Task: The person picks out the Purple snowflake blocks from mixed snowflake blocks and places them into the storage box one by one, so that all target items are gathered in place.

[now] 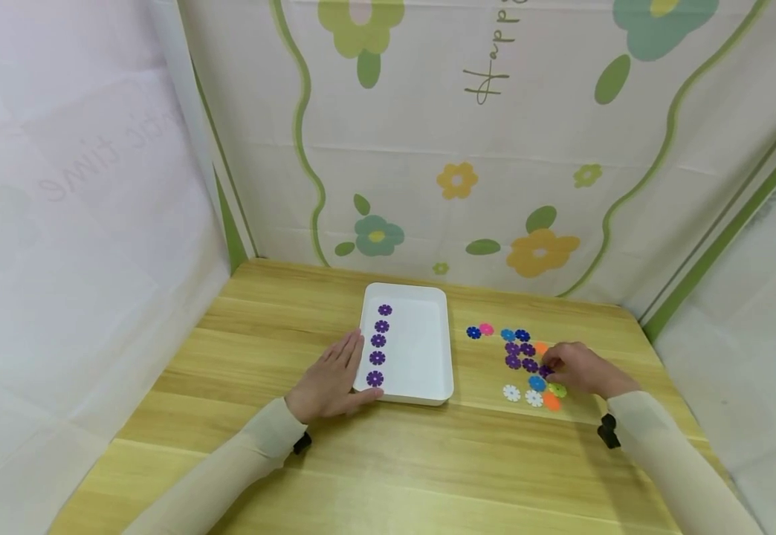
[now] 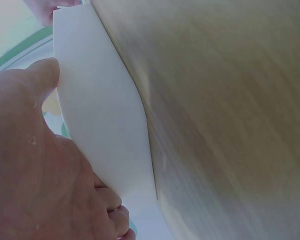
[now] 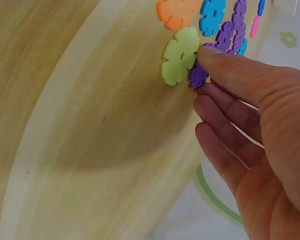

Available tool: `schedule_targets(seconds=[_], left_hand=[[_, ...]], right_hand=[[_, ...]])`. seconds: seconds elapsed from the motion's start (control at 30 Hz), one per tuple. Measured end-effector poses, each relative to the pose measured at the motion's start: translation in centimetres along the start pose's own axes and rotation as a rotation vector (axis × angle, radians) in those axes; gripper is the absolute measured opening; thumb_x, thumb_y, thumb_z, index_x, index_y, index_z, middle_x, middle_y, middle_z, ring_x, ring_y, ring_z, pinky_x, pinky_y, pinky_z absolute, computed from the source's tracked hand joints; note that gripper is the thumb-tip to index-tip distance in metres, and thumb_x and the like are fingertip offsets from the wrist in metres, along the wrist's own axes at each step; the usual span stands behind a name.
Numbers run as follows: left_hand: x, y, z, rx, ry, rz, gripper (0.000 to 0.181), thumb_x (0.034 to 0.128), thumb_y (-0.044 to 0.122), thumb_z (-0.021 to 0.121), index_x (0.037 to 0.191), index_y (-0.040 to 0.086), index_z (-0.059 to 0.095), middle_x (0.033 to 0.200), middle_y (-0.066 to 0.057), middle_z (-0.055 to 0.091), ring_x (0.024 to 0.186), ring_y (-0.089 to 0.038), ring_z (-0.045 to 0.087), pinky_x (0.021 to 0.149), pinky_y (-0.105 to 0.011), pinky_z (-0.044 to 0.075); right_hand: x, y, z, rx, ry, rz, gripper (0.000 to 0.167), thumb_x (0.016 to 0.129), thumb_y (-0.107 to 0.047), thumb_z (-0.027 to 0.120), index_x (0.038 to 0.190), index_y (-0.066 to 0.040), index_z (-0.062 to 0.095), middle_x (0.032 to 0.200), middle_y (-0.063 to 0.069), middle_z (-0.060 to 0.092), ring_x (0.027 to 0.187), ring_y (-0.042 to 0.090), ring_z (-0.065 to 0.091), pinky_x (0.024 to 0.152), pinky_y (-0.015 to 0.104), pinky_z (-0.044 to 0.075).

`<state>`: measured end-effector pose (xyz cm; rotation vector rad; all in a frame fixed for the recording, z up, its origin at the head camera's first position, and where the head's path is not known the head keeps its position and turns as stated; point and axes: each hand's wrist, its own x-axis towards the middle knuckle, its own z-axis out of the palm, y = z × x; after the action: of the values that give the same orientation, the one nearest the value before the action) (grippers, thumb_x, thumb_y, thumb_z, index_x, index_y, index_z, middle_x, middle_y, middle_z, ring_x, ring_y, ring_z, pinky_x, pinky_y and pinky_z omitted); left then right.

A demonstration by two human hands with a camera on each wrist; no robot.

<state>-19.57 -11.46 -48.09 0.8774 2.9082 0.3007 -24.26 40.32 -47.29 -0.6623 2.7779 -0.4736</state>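
Observation:
A white tray (image 1: 417,397) lies on the wooden table, with several purple flower-shaped discs (image 1: 377,340) in a column along its left side. My left hand (image 1: 329,379) rests against the tray's near left corner, fingers along the left wall and thumb at the front edge; the left wrist view shows the hand (image 2: 45,165) against the white wall (image 2: 102,110). To the right, my right hand (image 1: 582,369) pinches a purple disc (image 3: 198,74) between thumb and fingers, beside a yellow-green disc (image 3: 180,56). More purple discs (image 1: 520,355) lie just left of that hand.
Around the purple group lie blue discs (image 1: 537,383), orange discs (image 1: 551,401), white discs (image 1: 511,393) and a pink disc (image 1: 487,329) touching a dark blue one. A flower-printed cloth (image 1: 415,134) hangs behind the table (image 1: 361,475), with more cloth at both sides.

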Motion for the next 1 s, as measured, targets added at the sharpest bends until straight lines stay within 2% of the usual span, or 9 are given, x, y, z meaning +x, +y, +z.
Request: schedule_targets(seconds=[0.27,0.37,0.63,0.83,1.0], left_hand=[[0.0,0.0,-0.1,-0.009,-0.008,0.002,0.105,0.1037,0.070,0.046,0.164,-0.011,0.015,0.175,-0.028,0.011,0.164,-0.042,0.017,0.132,-0.055,0.024],[-0.1,0.0,-0.1,-0.009,-0.007,-0.002,0.106,0.1034,0.070,0.046,0.164,-0.010,0.015,0.175,-0.028,0.011,0.164,-0.042,0.016,0.132,-0.055,0.024],[0.0,-0.2,0.1,-0.012,-0.019,-0.019,0.107,0.1027,0.073,0.045,0.166,-0.008,0.013,0.176,-0.026,0.009,0.165,-0.040,0.014,0.133,-0.054,0.023],[0.0,-0.1,0.1,-0.011,-0.021,-0.019,0.107,0.1028,0.072,0.045,0.166,-0.008,0.013,0.176,-0.026,0.008,0.165,-0.040,0.014,0.133,-0.055,0.022],[0.0,-0.1,0.1,-0.016,-0.022,-0.022,0.107,0.1030,0.071,0.047,0.166,-0.008,0.013,0.176,-0.026,0.008,0.165,-0.040,0.014,0.133,-0.055,0.023]], right_hand=[[0.5,0.1,-0.2,0.055,-0.020,0.039,0.014,0.091,-0.004,0.080,0.105,-0.002,0.077,0.096,0.005,0.076,0.085,0.012,0.069,0.074,0.032,0.062],[0.6,0.0,-0.6,0.068,-0.016,0.028,0.009,0.093,0.000,0.077,0.100,-0.005,0.077,0.092,0.003,0.075,0.082,0.011,0.068,0.071,0.031,0.061],[1.3,-0.4,-2.0,0.074,-0.038,-0.022,0.016,0.098,0.004,0.067,0.097,-0.007,0.078,0.092,0.004,0.077,0.080,0.012,0.069,0.070,0.024,0.059],[2.1,-1.8,-3.7,0.042,-0.025,-0.082,0.012,0.100,0.000,0.067,0.095,-0.006,0.077,0.090,0.002,0.076,0.076,0.013,0.066,0.067,0.023,0.055],[3.0,-3.9,-5.2,0.031,-0.027,-0.094,0.013,0.102,-0.002,0.067,0.093,-0.007,0.075,0.085,0.001,0.073,0.069,0.010,0.058,0.064,0.023,0.052]])
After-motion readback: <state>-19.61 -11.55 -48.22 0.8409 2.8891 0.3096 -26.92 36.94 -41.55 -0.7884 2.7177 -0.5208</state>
